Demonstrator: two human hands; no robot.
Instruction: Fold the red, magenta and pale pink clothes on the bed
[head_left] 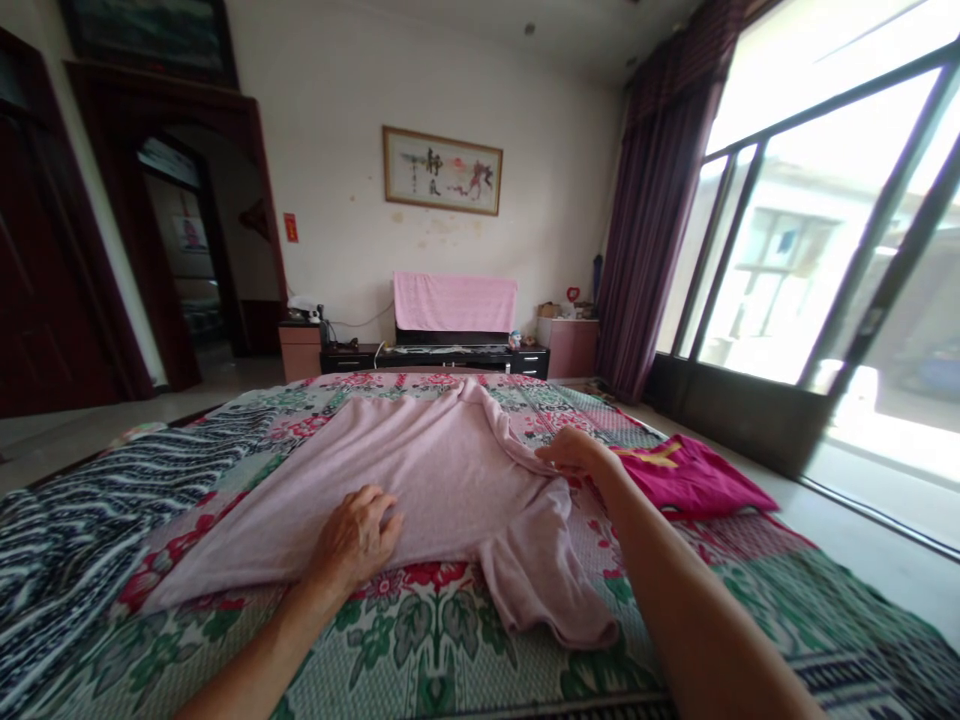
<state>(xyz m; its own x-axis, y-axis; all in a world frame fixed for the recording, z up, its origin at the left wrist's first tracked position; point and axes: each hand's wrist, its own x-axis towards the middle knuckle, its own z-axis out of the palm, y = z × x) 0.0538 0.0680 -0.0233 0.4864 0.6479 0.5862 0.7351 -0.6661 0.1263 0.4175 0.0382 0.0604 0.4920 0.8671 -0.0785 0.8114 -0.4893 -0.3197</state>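
A pale pink, short-sleeved knit shirt [420, 470] is spread on a broad surface covered by a red, green and white floral cloth [427, 640]. Its body is touched by the left hand [360, 535], fingers loosely curled; its right edge is met by the right hand [581, 452], fingers bunched narrowly. Whether fabric is pinched by either cannot be told. The shirt is flanked by a black-and-white striped cloth [135, 480] and a folded magenta garment [690, 480]. Beyond, a framed picture [442, 170] is hung on the stained white wall [330, 130].
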